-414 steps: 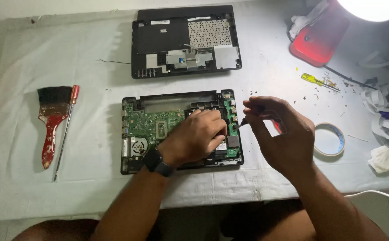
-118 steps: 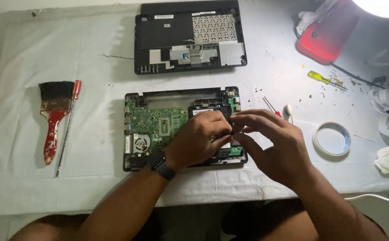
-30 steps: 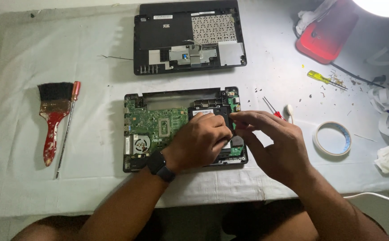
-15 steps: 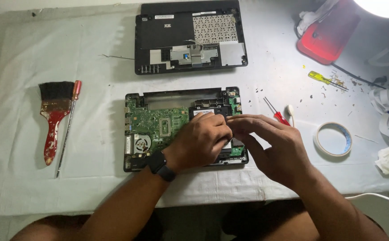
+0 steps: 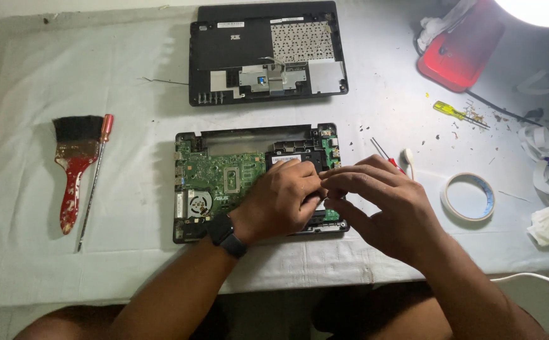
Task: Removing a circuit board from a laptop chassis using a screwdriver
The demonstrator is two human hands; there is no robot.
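Observation:
An opened laptop base [image 5: 224, 179] with a green circuit board and a small fan lies in the middle of the white-covered table. My left hand [image 5: 281, 201], with a black watch [image 5: 227, 234] on the wrist, rests on the right part of the board, fingers curled over a black component. My right hand [image 5: 381, 208] comes in from the right, and its fingertips meet those of the left hand above that component. What lies between the fingertips is hidden. A small red screwdriver [image 5: 384, 154] lies on the cloth just right of the base, touched by neither hand.
The laptop's removed keyboard cover [image 5: 265, 53] lies face down at the back. At the left are a red-handled paintbrush [image 5: 73, 167] and a thin tool [image 5: 95, 176]. To the right are a tape roll [image 5: 468, 196], a yellow screwdriver [image 5: 454, 113], a red lamp base [image 5: 457, 56] and crumpled tissue [image 5: 548, 225].
My right hand held a screwdriver 13.8 s ago; the red screwdriver now lies on the cloth. Over the last second both hands stayed over the board's right side, fingertips shifting slightly.

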